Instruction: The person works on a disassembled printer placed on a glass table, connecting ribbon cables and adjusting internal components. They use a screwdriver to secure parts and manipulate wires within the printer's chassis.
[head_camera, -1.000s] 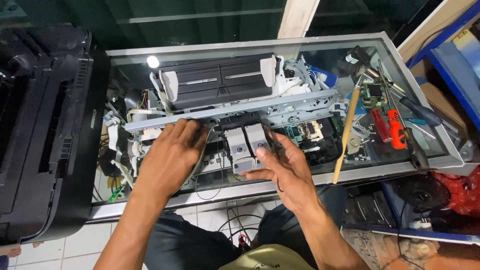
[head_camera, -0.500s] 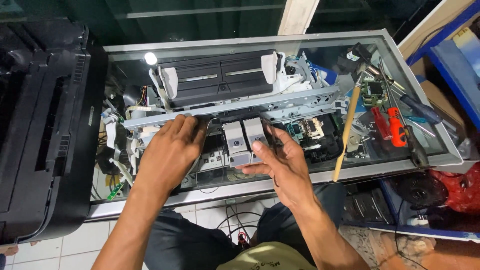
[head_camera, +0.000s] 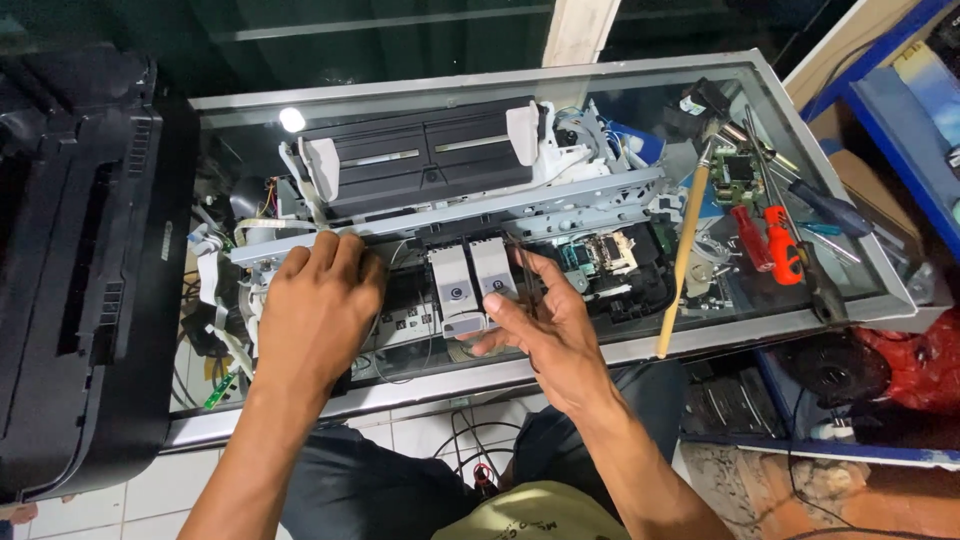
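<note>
An opened printer mechanism (head_camera: 440, 180) lies on a glass-topped counter (head_camera: 860, 290), its black paper tray at the back and a grey metal rail across the middle. My left hand (head_camera: 315, 310) rests palm down on the rail's left part, fingers curled over its edge. My right hand (head_camera: 540, 320) touches the front of the grey cartridge carriage (head_camera: 470, 285), thumb under it and fingers spread beside it.
A black printer cover (head_camera: 85, 260) stands at the left. At the counter's right lie a wooden-handled hammer (head_camera: 685, 240), red and orange screwdrivers (head_camera: 770, 240), a blue-handled screwdriver (head_camera: 830, 210) and a small green circuit board (head_camera: 738, 172). Cables hang below the counter over white floor tiles.
My left hand has shifted a little left along the rail. My right hand has opened its fingers at the cartridge carriage.
</note>
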